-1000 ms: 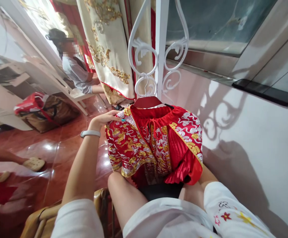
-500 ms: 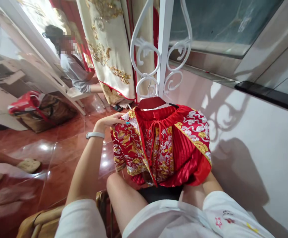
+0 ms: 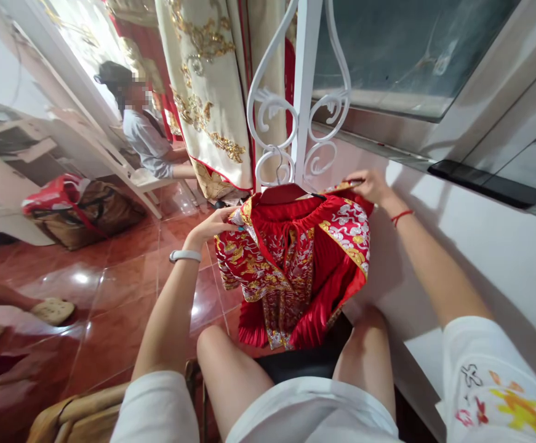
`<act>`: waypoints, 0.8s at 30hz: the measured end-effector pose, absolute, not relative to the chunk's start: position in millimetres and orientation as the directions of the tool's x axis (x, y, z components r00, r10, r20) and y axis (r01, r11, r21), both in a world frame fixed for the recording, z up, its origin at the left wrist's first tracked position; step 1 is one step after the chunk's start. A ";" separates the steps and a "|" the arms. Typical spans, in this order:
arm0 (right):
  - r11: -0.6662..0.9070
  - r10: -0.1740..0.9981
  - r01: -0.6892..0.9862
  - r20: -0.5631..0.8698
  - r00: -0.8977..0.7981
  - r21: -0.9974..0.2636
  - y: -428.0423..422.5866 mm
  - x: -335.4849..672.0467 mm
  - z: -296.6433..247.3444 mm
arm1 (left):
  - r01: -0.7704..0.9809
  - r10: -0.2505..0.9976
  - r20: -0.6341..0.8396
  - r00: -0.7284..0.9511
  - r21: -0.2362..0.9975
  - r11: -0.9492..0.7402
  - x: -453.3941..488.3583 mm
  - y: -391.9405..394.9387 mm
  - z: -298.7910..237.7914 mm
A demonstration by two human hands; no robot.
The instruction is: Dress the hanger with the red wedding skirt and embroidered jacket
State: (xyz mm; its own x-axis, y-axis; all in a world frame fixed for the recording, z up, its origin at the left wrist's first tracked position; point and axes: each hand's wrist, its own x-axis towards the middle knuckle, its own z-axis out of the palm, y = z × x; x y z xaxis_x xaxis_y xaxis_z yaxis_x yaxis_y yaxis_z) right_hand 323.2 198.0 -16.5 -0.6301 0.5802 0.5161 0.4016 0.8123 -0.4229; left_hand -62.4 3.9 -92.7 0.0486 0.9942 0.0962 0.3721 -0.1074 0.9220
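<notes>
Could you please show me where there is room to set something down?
Bare red floor tiles lie between the brown bag, beige clog and left forearm. It is crowded around the hanger: embroidered red garment, left hand, right hand, white scrollwork.

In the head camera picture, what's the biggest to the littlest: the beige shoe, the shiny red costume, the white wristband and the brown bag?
1. Red costume
2. Brown bag
3. Beige shoe
4. White wristband

That's only how big they look; the bag and shoe are farther away.
</notes>
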 end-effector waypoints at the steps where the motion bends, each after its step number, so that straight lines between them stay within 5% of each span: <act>1: 0.818 0.572 0.411 0.502 -0.649 -0.401 199.5 323.9 -5.8 | 0.376 0.994 0.106 0.036 0.920 -0.112 -60.6 2.8 -94.8; 8: 0.850 0.527 0.419 0.485 -0.698 -0.320 144.2 354.2 -1.2 | 0.507 0.983 0.162 -0.083 0.856 -0.098 -49.6 -9.5 -101.8; 21: 0.563 0.713 0.816 0.577 -0.398 -0.134 186.1 340.9 -94.1 | 0.719 0.846 0.396 -0.357 0.695 -0.021 -13.3 -24.6 -106.0; 24: 0.560 0.722 0.803 0.595 -0.353 -0.204 200.1 343.2 -102.1 | 0.749 0.829 0.393 -0.398 0.660 0.047 -8.3 -28.2 -104.5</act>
State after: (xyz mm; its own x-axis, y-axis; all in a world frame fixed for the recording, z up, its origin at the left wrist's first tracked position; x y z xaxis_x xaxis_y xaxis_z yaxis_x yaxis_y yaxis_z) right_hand 343.2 200.1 -102.1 -0.3527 0.7224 0.5948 0.8028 0.5601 -0.2044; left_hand -8.3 -28.2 -104.5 -0.3982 0.8288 0.3931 0.7494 0.0468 0.6605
